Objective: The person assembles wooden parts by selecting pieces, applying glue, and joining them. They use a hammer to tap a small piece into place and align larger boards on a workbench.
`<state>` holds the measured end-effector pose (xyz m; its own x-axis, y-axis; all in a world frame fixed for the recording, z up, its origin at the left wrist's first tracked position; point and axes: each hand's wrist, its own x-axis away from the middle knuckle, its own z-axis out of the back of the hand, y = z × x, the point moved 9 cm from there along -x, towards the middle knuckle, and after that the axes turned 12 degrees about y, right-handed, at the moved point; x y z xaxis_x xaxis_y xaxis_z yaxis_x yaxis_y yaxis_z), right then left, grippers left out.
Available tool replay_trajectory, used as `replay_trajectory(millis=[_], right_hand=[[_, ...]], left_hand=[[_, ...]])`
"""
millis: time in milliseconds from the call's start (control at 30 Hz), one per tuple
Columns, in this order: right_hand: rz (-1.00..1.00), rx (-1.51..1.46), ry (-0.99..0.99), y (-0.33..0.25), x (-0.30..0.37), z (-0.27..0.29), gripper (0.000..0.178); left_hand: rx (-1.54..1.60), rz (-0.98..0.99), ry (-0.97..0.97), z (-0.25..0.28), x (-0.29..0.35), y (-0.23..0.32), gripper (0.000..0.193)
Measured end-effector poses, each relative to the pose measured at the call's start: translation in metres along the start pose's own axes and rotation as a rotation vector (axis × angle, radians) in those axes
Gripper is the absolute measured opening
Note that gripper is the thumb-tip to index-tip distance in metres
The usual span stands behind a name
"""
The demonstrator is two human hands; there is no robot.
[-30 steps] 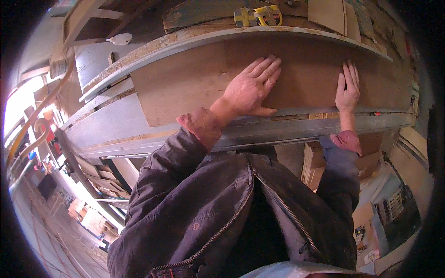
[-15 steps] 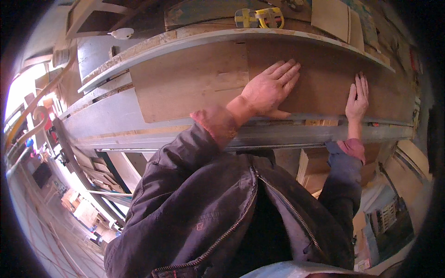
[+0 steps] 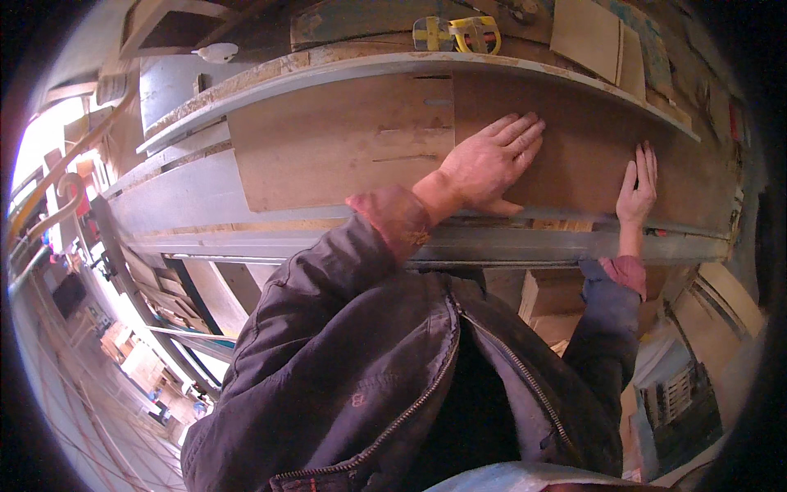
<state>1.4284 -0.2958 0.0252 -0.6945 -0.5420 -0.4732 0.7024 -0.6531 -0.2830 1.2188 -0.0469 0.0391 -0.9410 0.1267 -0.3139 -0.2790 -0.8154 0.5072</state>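
A thin, darker brown wooden panel (image 3: 574,156) lies flat on the bench, and both my hands press on its face. My left hand (image 3: 489,164) rests near its left end, palm down, with thumb held apart from the fingers. Farther right, my right hand (image 3: 637,187) lies with fingers stretched out toward the far edge. A lighter brown panel (image 3: 320,143) adjoins the darker one on the left. Several dark slots show in this lighter panel near the seam. Along the far side of both panels runs a long pale strip (image 3: 344,72), like a fence.
A grey metal rail (image 3: 328,244) borders the bench's near side, in front of my body. Beyond the strip lie a yellow-and-black object (image 3: 456,35), a white object (image 3: 216,54) and loose board pieces (image 3: 587,37). Stacked boards (image 3: 566,295) stand below the rail at right.
My hands have shifted slightly right. The seam between the panels has moved right too, and more of the slots beside it now show.
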Motion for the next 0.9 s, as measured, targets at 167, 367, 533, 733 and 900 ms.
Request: replay_trajectory(millis=[167,367,533,733,900], right_hand=[[-0.004,0.016,0.003,0.009,0.000,0.003,0.040],[0.002,0.045,0.005,0.026,0.001,0.006,0.040],[0.004,0.058,0.017,0.034,0.001,0.007,0.038],[-0.126,0.203,0.107,0.046,0.011,0.021,0.041],[-0.695,0.238,0.244,0.083,0.061,0.056,0.065]], left_hand=[[-0.026,-0.002,-0.007,-0.006,-0.007,0.005,0.110],[-0.035,-0.014,-0.004,-0.013,-0.016,0.011,0.109],[0.002,0.023,0.004,-0.020,-0.020,0.012,0.109],[0.082,0.055,0.181,-0.005,-0.016,0.013,0.094],[0.114,0.631,0.596,0.019,0.033,0.000,0.075]])
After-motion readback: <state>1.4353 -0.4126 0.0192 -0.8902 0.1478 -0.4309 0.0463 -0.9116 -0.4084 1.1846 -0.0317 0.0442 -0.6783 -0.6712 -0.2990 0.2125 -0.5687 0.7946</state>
